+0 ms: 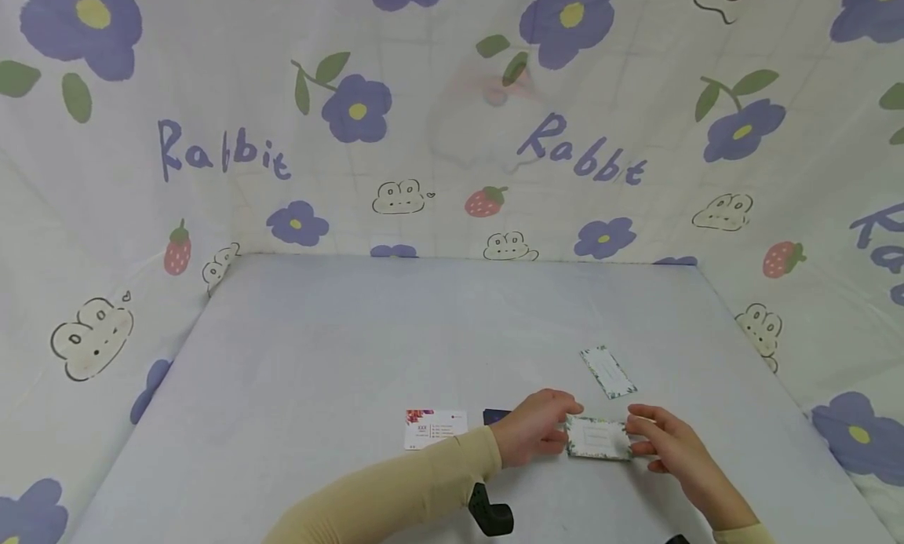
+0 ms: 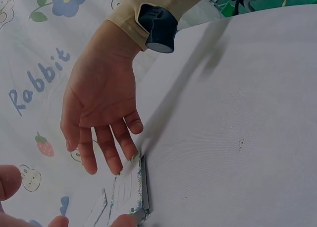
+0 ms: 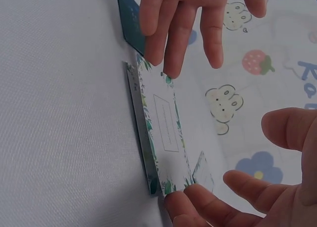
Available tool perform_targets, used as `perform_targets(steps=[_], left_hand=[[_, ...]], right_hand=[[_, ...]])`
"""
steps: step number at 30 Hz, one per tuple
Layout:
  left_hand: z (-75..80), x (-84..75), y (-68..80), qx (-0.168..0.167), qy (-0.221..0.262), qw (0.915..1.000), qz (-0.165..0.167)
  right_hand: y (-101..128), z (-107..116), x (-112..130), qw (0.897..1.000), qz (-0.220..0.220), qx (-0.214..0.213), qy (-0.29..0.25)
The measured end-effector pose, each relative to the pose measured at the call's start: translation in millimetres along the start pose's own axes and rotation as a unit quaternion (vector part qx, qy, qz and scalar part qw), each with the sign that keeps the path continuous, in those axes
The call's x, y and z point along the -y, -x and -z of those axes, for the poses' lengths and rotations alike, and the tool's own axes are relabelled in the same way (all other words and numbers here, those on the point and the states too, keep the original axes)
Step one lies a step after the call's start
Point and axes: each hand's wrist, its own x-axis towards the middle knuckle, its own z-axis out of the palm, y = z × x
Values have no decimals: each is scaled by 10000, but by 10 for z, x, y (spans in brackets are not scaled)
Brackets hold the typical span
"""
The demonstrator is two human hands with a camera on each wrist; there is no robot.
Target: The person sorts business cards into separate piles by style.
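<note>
A small stack of white cards with a green leafy border [image 1: 598,440] lies on the table between my two hands. At its left end is my left hand [image 1: 531,428], fingers loosely bent, fingertips right at the edge. My right hand [image 1: 674,448] is at the opposite end, its fingers spread and relaxed against that edge. In the right wrist view the top card [image 3: 166,128] sits slightly offset over the cards below. A single leafy-bordered card [image 1: 609,373] lies tilted just beyond the stack.
To the left lies a white card with red flowers and print [image 1: 432,426]. Beside it a dark blue card [image 1: 496,414] is partly hidden behind my left hand. A patterned cloth [image 1: 438,136] hangs at the back and sides of the pale table [image 1: 339,332].
</note>
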Motion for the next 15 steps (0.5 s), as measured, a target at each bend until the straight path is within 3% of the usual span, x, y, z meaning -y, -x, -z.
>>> perform_targets(steps=[15], left_hand=[[5,54,-87,23,-95,9999,67]], right_hand=[[-18,-51,-21,9999,-15,-77,75]])
